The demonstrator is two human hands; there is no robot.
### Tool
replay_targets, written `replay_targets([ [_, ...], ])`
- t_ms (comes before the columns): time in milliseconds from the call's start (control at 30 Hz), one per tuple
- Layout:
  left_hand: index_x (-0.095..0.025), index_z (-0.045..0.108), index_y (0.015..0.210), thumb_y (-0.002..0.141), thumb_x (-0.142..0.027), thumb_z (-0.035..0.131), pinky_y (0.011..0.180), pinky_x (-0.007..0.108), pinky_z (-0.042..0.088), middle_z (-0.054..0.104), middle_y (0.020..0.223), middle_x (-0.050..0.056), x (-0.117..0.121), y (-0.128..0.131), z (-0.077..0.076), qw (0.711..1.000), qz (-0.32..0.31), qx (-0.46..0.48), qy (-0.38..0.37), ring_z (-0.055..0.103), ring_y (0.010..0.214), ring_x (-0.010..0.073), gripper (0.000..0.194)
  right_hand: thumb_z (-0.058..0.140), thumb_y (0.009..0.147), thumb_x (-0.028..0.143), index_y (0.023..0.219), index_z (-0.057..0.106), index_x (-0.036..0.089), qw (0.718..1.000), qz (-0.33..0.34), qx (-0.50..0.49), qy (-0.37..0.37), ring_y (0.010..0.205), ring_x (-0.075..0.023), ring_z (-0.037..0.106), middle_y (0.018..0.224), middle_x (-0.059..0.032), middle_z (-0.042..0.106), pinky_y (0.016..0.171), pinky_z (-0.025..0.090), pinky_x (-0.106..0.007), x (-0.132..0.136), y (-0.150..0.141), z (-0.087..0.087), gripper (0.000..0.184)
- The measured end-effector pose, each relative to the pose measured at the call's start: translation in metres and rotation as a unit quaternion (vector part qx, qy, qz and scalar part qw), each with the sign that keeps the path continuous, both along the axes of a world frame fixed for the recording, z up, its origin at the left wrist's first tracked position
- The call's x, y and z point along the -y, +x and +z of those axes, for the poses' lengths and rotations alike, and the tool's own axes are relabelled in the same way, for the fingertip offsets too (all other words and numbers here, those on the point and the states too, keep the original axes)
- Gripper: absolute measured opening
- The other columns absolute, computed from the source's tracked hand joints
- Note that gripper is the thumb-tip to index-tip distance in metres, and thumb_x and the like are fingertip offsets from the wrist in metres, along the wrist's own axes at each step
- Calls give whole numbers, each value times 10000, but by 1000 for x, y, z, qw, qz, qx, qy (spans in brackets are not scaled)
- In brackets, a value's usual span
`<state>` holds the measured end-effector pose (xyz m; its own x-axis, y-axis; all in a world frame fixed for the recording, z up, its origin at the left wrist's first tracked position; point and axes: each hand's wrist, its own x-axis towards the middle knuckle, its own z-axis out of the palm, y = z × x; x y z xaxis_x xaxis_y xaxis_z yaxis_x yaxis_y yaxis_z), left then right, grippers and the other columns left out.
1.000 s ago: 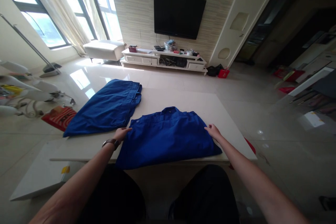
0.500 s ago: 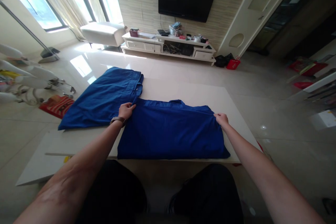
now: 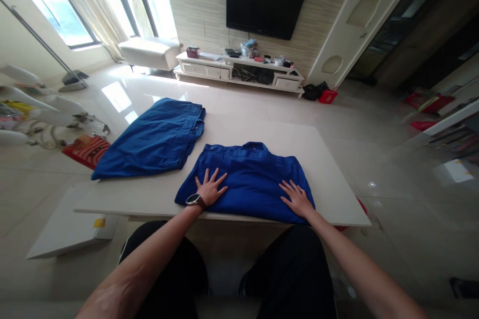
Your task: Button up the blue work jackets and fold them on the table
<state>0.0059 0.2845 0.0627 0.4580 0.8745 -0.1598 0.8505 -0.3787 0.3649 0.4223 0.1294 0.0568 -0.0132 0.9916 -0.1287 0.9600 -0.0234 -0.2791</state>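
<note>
A folded blue garment (image 3: pixel 250 179) with a collar-like band and a button along its far edge lies flat at the near side of the white table (image 3: pixel 299 134). My left hand (image 3: pixel 211 189) rests on its left part, fingers spread, a watch on the wrist. On its right part lies my right hand (image 3: pixel 297 198), fingers stretched out flat. Neither hand grips the cloth. To the left, a second folded blue garment (image 3: pixel 149 139) lies apart from the first, reaching over the table's left edge.
A white box (image 3: pixel 71 234) is low at the left, below the table edge. Beside the table is a red patterned bag (image 3: pixel 88 151). A white TV cabinet (image 3: pixel 204 69) with small items stands across the floor, and a red bag (image 3: pixel 328 96) sits by its right end.
Both hands have let go of the garment's far edge and come nearer, now flat on the cloth. The garment lies lower and narrower, and a gap separates it from the second garment.
</note>
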Motion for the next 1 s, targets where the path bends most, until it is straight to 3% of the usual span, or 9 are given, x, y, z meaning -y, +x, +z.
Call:
replay_targets([
  [133,-364,359,1636,1047,-490,392,1220,759,63,214,1746,29,-15,33,24,997,-40,-14,57,66,1609,411,603,297,1047,635,1635,291,435,996,-70,53,-14,1618,-259,117,1731,63,238,1281,170,-549,14,18,-11,621],
  [233,-363,325,1648,1046,-421,401,1219,721,204,216,1746,23,1,49,35,997,-60,4,53,139,1600,410,610,222,1037,673,1642,270,435,987,-142,75,-20,1618,-251,110,1737,70,219,1276,181,-559,27,35,-18,652],
  [333,-390,303,1652,1038,-446,420,1194,753,212,177,1755,6,24,40,25,998,-53,-2,30,120,1590,459,627,190,1023,691,1641,279,430,966,-246,82,-6,1614,-258,120,1739,67,209,1265,199,-570,35,45,-24,677],
  [467,-347,345,1645,1061,-462,317,1156,810,174,228,1743,38,35,5,1,996,56,-49,40,113,1575,500,595,189,1000,707,1672,227,365,922,-379,60,-42,1602,-371,115,1761,-7,115,1215,233,-665,38,41,-23,754],
  [533,-355,372,1633,1063,-475,298,1152,821,137,266,1731,41,33,-9,-8,994,66,-56,71,113,1576,488,587,212,992,718,1674,185,397,924,-373,58,-58,1594,-436,64,1769,1,26,1171,245,-734,41,35,-21,754],
  [667,-343,417,1615,1041,-471,358,1207,734,129,350,1698,49,27,-17,-15,991,46,-47,117,185,1557,467,590,253,988,741,1625,194,549,955,-280,86,-55,1583,-477,-52,1757,122,-29,1128,208,-816,55,29,-22,668],
  [800,-333,469,1589,1028,-461,378,1226,683,152,402,1670,31,26,-15,-13,990,54,-47,118,229,1542,453,582,239,1000,733,1619,220,551,945,-312,84,-49,1586,-467,-36,1757,119,22,1141,190,-814,49,35,-20,646],
  [1000,-328,502,1569,1022,-452,399,1233,669,153,419,1661,22,26,-16,-13,990,59,-49,117,234,1544,443,571,186,995,747,1637,228,499,921,-385,51,-37,1564,-527,-30,1764,67,15,1123,158,-843,-2,58,-16,690],
])
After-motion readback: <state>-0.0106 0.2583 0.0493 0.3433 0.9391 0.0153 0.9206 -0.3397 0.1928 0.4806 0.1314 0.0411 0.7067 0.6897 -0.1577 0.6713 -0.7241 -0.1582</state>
